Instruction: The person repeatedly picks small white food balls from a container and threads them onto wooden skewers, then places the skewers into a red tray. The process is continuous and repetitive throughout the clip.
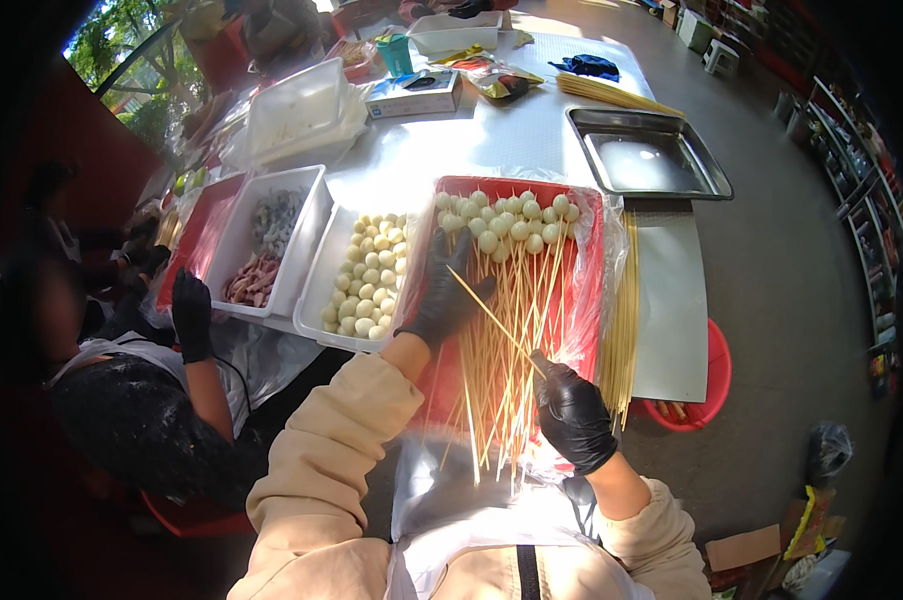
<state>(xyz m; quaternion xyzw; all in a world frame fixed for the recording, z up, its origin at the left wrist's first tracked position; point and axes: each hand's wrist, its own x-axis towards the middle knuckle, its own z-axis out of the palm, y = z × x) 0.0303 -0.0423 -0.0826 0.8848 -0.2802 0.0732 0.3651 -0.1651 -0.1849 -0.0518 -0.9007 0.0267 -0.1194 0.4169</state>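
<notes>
In a black glove, my right hand point(575, 416) grips a single bamboo skewer point(496, 321) near its lower end. The skewer slants up and left, its far tip overlapping my left hand point(450, 289) in the view. That hand, also gloved in black, has its thumb and fingers apart over the left side of a red tray point(440, 401) lined with clear plastic. Peeled small eggs on skewers point(522, 221), likely quail eggs, crowd the tray's far end, sticks pointing towards me. Left of my left hand, loose peeled eggs point(365, 281) fill part of a white plastic tub point(312, 315).
Bundled bare skewers point(622, 322) lie along the red tray's right side. A steel tray point(650, 154) stands at the table's right edge, above a red basin point(710, 390). Another white tub point(222, 281) holds cut seafood or meat. A co-worker's gloved hand point(191, 315) is at left.
</notes>
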